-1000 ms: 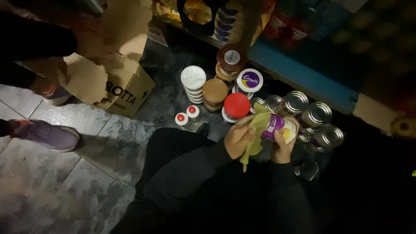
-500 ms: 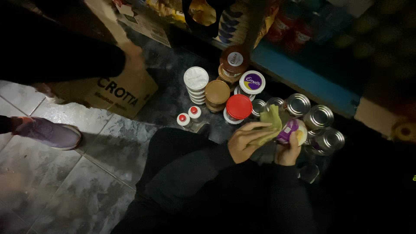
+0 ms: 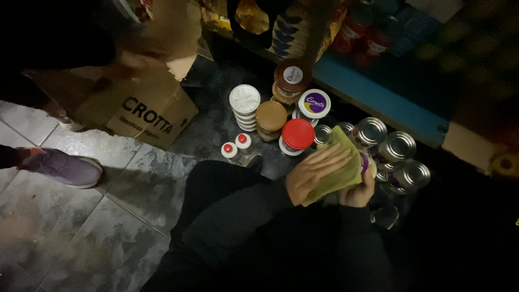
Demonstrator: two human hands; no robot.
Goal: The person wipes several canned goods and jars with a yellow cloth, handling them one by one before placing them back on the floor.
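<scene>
Cloth (image 3: 334, 172), yellow-green, now lies spread flat under the left hand (image 3: 315, 172), whose fingers (image 3: 331, 158) are stretched out and pressed on it rather than curled. Half a second ago the cloth was bunched between both hands and a purple-labelled tub showed plainly; now the cloth covers nearly all of that tub (image 3: 365, 164), leaving only a sliver of purple and white at its right edge. The right hand (image 3: 357, 192) cups the tub from below, fingers closed around it. By the look of it, the wiping has moved from the tub's side to its top.

Both hands are held above the person's dark-clothed lap, just in front of a cluster of goods on the floor (image 3: 135, 178): a red-lidded jar (image 3: 298, 134), a stack of white-lidded tubs (image 3: 245, 104), a brown-lidded stack (image 3: 271, 118) and several shiny tins (image 3: 397, 147).

At upper left another person's blurred hand (image 3: 132, 57) now rests on a cardboard box (image 3: 143, 111), which has shifted since a second ago. Their purple shoe (image 3: 62, 166) stands on the tiles nearby.
</scene>
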